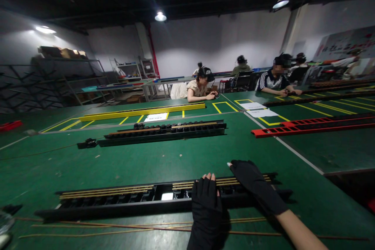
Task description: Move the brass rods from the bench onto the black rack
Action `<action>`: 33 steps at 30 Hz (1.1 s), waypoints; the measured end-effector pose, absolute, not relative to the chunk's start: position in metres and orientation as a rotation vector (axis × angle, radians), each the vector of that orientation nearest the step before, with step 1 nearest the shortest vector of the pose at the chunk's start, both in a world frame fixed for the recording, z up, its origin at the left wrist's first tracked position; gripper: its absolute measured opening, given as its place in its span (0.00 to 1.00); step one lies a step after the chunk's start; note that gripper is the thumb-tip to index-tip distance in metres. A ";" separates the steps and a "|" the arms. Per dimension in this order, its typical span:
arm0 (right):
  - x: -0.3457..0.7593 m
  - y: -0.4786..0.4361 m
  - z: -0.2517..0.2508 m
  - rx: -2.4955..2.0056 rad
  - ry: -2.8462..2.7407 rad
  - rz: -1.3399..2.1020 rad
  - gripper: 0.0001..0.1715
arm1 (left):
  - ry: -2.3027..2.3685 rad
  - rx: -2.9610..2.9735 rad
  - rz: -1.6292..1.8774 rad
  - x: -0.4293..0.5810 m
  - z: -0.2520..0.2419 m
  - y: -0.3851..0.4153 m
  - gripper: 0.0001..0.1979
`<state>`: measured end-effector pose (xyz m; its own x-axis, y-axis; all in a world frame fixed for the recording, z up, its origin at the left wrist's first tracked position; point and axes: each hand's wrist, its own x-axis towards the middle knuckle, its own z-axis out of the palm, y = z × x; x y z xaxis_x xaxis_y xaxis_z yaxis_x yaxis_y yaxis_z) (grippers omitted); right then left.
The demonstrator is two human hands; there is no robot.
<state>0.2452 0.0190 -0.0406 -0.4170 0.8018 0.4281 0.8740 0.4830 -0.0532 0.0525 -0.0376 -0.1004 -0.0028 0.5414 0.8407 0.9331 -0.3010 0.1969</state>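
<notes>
- Left hand (206,207), black-gloved, is nearest the camera and lies over the rail (123,208), right of its middle; its fingers look straight and close together, but whether they pinch anything cannot be told.
- Right hand (253,179), also gloved, reaches across the rail towards its right end; most of its fingers are hidden, so their grip cannot be told.
- Uneven pressure from the two hands could skew the slim rods (108,191) lying along the rail, or shift the rail itself.
- Loose rods (140,226) lie on the near side, crossing close by the left wrist; a dragging sleeve or palm might scatter them.
- On the green desk (117,168), the rail faces open side up, its long axis running left to right, right end slightly farther away; its rods follow that line.
</notes>
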 end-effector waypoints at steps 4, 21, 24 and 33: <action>0.246 0.013 -0.030 -1.433 -2.417 -0.320 0.24 | -1.523 -1.890 -1.217 0.053 -0.098 -0.039 0.23; 0.206 0.010 -0.029 -1.327 -2.372 -0.312 0.22 | -1.503 -1.837 -1.290 0.054 -0.105 -0.034 0.23; 0.207 0.013 -0.033 -1.318 -2.368 -0.320 0.23 | -1.522 -1.845 -1.277 0.055 -0.103 -0.036 0.23; 0.184 0.017 -0.030 -1.370 -2.272 -0.240 0.22 | -1.513 -1.847 -1.259 0.052 -0.103 -0.034 0.22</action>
